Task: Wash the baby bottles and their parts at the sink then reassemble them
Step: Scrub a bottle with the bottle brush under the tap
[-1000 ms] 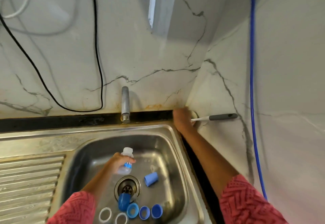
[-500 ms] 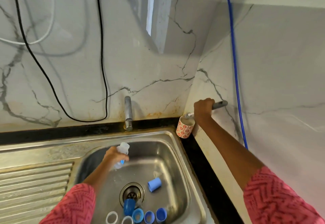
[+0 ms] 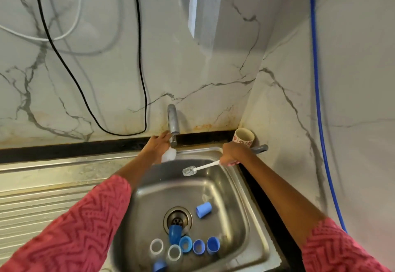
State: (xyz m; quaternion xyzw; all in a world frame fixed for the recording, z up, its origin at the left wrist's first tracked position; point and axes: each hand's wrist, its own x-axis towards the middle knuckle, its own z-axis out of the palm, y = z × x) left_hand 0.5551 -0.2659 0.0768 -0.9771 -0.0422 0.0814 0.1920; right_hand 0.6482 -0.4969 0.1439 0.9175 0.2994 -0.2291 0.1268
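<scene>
My left hand (image 3: 158, 147) holds a small clear baby bottle (image 3: 169, 155) right under the tap's spout (image 3: 173, 141), with its fingers up by the spout. My right hand (image 3: 232, 154) grips the grey handle of a white bottle brush (image 3: 190, 171), whose bristle head hangs over the back of the steel sink (image 3: 241, 188). On the sink floor lie several blue caps and collars (image 3: 204, 209) and two clear rings (image 3: 157, 246) near the drain (image 3: 177, 220).
A patterned cup (image 3: 244, 137) stands in the back right corner on the black counter edge. The ribbed draining board (image 3: 42, 199) lies to the left. Black and white cables hang on the marble wall, and a blue hose (image 3: 318, 100) runs down the right wall.
My right hand lifted the brush out of the cup and swung it over the sink. My left hand raised the bottle from the basin up to the tap.
</scene>
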